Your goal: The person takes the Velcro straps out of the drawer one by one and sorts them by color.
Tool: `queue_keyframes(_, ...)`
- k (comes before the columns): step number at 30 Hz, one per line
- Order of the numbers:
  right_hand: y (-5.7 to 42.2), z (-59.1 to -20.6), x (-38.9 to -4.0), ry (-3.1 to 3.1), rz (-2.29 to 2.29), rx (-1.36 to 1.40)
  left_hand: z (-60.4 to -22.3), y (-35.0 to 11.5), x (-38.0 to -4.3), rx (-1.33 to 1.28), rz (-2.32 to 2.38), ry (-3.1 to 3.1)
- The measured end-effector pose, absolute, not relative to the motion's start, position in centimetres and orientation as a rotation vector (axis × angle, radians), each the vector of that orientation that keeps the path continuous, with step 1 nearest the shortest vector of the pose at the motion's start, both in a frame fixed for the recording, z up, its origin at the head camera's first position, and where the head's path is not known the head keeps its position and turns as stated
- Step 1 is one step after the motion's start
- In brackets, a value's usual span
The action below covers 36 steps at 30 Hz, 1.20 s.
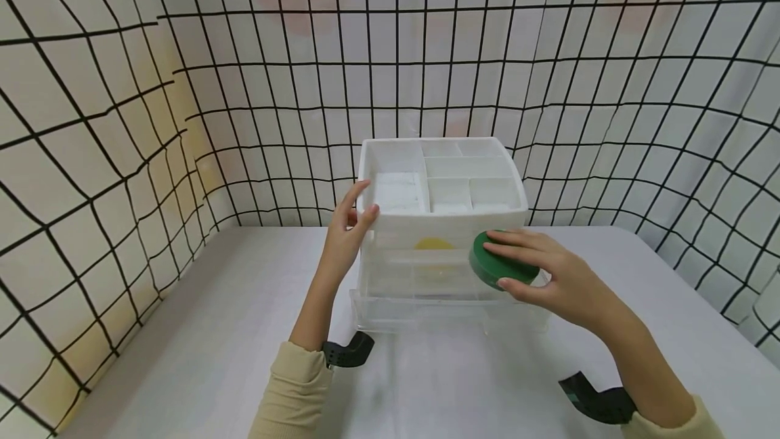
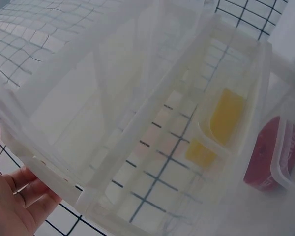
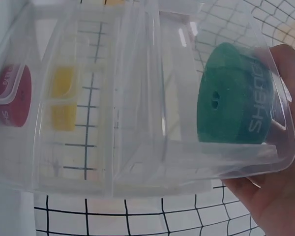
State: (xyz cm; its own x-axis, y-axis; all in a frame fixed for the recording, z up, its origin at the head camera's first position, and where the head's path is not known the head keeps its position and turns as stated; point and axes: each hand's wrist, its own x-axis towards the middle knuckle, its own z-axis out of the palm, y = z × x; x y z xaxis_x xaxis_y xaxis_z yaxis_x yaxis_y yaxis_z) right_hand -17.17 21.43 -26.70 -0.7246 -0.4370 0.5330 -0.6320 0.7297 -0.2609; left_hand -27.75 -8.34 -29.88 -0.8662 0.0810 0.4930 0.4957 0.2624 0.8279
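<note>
A white drawer organizer (image 1: 443, 214) with clear drawers stands in front of me. My right hand (image 1: 569, 280) holds a green lettered disc (image 1: 500, 261) at the right front of the drawers, fingers over it and thumb low. In the right wrist view this green disc (image 3: 233, 96) shows through clear plastic, and the right hand (image 3: 285, 191) is beside a drawer corner. My left hand (image 1: 344, 239) touches the organizer's upper left edge with thumb and a finger. In the left wrist view the left hand (image 2: 27, 199) lies along the organizer's side.
A yellow object (image 2: 226, 118) shows through clear plastic, and a red lettered disc (image 2: 273, 152) lies beyond it. The organizer's top tray (image 1: 393, 192) has several compartments. A white table (image 1: 244, 317) lies beneath, with a black grid (image 1: 396, 59) behind and at the sides.
</note>
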Motion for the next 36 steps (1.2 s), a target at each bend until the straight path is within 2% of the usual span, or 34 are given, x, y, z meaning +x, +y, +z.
queue_keyframes(9,22.0,-27.5,-16.8,-2.388,0.65,0.783,-29.9,-8.3,-27.7,-0.542,-1.657,-2.185)
queue_keyframes(17,23.0,-27.5,-16.1,-2.274,0.688,0.786,-27.7,-7.9,-25.2,-0.529,-1.683,-2.224)
queue_keyframes(36,26.7,-28.6,-16.3,-2.242,0.733,0.596,-27.6,-7.9,-25.1,-0.531,-1.674,-2.2)
